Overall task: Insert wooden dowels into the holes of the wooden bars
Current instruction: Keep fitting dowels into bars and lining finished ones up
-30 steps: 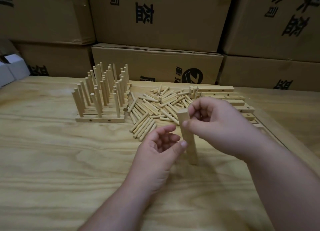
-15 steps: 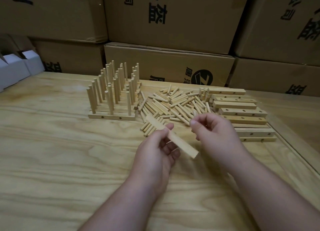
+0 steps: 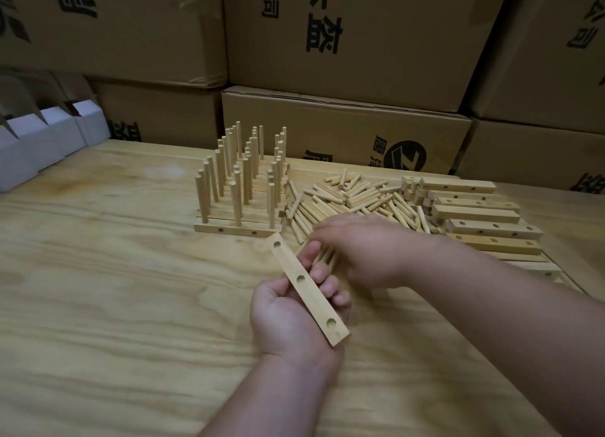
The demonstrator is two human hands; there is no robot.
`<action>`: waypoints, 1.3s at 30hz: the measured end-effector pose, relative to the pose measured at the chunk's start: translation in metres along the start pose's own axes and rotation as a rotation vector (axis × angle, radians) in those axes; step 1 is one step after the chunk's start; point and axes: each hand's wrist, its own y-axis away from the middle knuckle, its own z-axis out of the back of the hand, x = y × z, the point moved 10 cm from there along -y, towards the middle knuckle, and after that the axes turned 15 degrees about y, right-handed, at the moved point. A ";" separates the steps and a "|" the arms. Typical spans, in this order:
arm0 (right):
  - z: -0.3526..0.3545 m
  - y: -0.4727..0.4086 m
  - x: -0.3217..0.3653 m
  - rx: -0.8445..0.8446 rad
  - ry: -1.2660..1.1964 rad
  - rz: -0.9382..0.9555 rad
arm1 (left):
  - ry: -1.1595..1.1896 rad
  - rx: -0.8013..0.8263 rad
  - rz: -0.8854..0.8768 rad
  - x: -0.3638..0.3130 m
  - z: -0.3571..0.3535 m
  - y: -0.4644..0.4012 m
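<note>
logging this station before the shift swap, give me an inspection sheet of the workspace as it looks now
surface: pale wooden table, grain visible.
job's things: three-hole wooden bar with all holes empty; loose dowel pile; finished bars with upright dowels; stack of unfilled bars at right.
clutter: white folded cartons at far left.
grippers: left hand holds the bar in its grip; right hand reaches into the near edge of the dowel pile, and its fingers are blurred, so a grip on a dowel cannot be told.
cables: nothing seen.
surroundings: stacked printed cardboard boxes behind the table.
</note>
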 end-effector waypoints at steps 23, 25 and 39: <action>-0.026 0.026 -0.031 -0.070 0.038 -0.184 | -0.043 -0.034 0.017 0.003 0.000 0.002; -0.017 0.029 -0.040 -0.131 0.036 -0.246 | -0.049 -0.024 0.020 0.004 -0.001 0.003; -0.063 0.106 -0.050 -0.200 -1.314 -0.824 | -0.205 -0.035 -0.015 0.007 0.000 -0.002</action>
